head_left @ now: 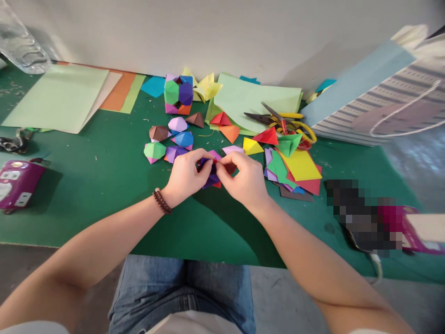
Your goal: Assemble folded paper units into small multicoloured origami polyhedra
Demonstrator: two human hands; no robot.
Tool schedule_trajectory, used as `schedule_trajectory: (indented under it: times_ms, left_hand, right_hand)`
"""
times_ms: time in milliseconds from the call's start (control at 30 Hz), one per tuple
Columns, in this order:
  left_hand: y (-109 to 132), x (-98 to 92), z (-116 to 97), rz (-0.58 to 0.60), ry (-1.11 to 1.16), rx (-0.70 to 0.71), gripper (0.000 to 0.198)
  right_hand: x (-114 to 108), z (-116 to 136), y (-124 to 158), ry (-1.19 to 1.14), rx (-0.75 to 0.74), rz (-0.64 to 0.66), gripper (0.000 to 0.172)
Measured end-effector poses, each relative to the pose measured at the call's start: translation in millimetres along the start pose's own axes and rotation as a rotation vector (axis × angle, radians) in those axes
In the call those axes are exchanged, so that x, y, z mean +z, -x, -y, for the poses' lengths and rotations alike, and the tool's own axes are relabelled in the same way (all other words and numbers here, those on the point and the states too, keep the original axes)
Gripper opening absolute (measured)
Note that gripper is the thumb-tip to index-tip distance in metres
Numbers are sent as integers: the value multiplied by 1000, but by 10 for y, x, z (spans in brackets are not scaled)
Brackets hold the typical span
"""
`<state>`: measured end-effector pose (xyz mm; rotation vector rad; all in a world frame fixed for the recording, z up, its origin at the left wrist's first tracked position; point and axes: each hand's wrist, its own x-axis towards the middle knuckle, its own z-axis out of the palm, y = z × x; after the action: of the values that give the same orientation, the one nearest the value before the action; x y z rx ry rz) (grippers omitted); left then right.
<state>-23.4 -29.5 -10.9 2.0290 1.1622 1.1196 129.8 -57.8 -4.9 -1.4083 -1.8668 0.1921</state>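
Note:
Both hands meet over the green table, thumbs and forefingers pinched on a small folded paper piece (210,180) in purple, pink and red. My left hand (189,176), with a beaded bracelet at the wrist, grips its left side. My right hand (245,178) pinches it from the right. The fingers hide much of its shape. Just left of my left hand sit several folded paper units, among them a green one (155,150) and a blue one (183,139). A yellow folded piece (252,146) and an orange one (230,133) lie beyond my right hand.
A multicoloured paper ball (178,94) stands at the back. Scissors (278,121) rest beside stacked coloured paper (301,166). Pale sheets (59,97) and a plastic bottle (24,41) are at left. A paper bag (378,93), a blurred dark device (361,218) and a purple case (21,184) flank the table.

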Motion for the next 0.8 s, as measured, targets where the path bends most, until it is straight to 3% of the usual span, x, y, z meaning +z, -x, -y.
schedule_trajectory:
  times_ms: [233,367,800]
  left_hand:
    - [10,2,18,-62,-35,38,13]
    - [-15,-29,22,-69,-124,41,11]
    - [4,-19,-30,48,-474,240,25]
  right_hand:
    - [-20,-14,-38,-108,106,31,10]
    - [14,1,-52,-77,78,18,12]
    - [36,2,-94,144,14,32,16]
